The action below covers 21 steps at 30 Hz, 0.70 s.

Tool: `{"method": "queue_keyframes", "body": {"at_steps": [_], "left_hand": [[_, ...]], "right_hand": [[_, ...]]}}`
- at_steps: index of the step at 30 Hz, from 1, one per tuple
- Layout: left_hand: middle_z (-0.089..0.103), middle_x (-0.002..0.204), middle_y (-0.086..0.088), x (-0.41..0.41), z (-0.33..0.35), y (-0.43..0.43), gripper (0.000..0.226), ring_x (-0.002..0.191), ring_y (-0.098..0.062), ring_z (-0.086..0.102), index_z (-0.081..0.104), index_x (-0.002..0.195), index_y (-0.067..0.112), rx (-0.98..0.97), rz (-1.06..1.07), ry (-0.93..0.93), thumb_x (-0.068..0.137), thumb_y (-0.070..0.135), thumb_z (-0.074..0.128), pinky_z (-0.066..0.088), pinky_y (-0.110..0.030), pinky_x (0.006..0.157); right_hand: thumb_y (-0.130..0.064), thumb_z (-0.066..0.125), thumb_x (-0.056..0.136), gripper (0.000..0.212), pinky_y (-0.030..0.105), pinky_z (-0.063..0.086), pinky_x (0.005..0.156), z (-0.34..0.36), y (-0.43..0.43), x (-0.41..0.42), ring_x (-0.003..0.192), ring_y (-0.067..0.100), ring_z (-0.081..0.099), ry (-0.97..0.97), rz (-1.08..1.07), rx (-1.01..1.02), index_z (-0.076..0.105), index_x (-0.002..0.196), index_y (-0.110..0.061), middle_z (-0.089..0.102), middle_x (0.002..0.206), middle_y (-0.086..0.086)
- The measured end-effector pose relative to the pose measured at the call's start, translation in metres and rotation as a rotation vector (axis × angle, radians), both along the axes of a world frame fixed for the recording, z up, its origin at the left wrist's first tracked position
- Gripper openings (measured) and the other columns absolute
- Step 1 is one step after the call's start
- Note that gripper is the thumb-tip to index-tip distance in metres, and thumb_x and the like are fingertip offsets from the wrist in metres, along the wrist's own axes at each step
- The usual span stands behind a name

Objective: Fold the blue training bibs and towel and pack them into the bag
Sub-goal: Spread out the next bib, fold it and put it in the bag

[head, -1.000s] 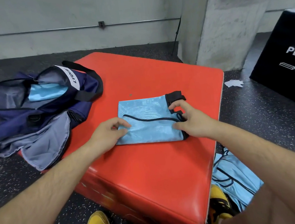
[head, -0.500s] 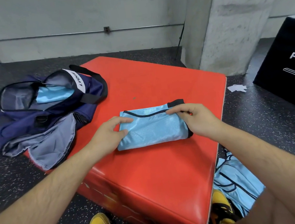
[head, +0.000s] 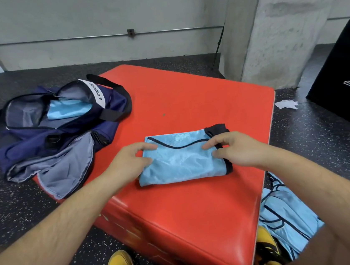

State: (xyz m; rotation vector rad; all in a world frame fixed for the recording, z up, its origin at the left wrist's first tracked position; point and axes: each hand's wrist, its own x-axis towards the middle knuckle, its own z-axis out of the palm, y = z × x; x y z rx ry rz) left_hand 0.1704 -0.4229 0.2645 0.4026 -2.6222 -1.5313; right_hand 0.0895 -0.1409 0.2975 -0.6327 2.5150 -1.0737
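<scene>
- A folded bib (head: pixel 181 162), light blue mesh with dark trim, lies flat on top of the red padded box (head: pixel 188 100), near its front edge.
- The left hand (head: pixel 127 166) pinches the bib's left edge between thumb and fingers.
- The right hand (head: pixel 237 151) pinches the right edge, beside the black band.
- The navy duffel bag (head: pixel 65 131) sits unzipped on the box's left corner, with light blue fabric (head: pixel 68 108) showing inside.
- A grey cloth (head: pixel 64 168) spreads out in front of the bag.
- Loose blue bibs (head: pixel 285 213) lie heaped on the floor to the right of the box.
</scene>
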Motion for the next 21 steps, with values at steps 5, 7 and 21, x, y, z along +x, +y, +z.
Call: {"method": "queue_keyframes", "body": {"at_steps": [5,7,21], "left_hand": [[0.061,0.09,0.011,-0.013,0.0,0.001,0.041,0.063,0.005,0.051,0.066,0.117,0.025,-0.093,0.025,0.043,0.086,-0.001,0.06,0.037,-0.008,0.059],[0.056,0.097,0.012,-0.022,-0.001,0.0,0.041,0.076,-0.004,0.051,0.065,0.121,0.021,-0.157,0.017,0.053,0.088,0.0,0.059,0.037,-0.015,0.068],[0.041,0.129,-0.011,-0.054,-0.018,0.016,0.043,0.112,-0.034,0.048,0.056,0.133,0.018,-0.834,0.07,-0.012,0.09,0.018,0.057,0.042,-0.041,0.092]], "right_hand": [[-0.006,0.054,0.096,0.034,0.006,0.038,0.065,-0.006,-0.017,-0.01,0.069,-0.014,0.055,0.161,-0.045,0.032,0.066,0.127,-0.016,0.064,0.112,-0.012],[-0.01,0.056,0.095,0.038,0.01,0.035,0.08,-0.012,-0.022,-0.018,0.1,-0.002,0.057,0.225,-0.048,0.089,0.064,0.13,-0.019,0.061,0.128,-0.005],[-0.048,0.054,0.094,0.053,0.044,0.041,0.093,-0.042,-0.047,-0.027,0.119,0.036,0.046,0.552,-0.08,0.621,0.049,0.139,-0.02,0.033,0.143,0.01]]}}
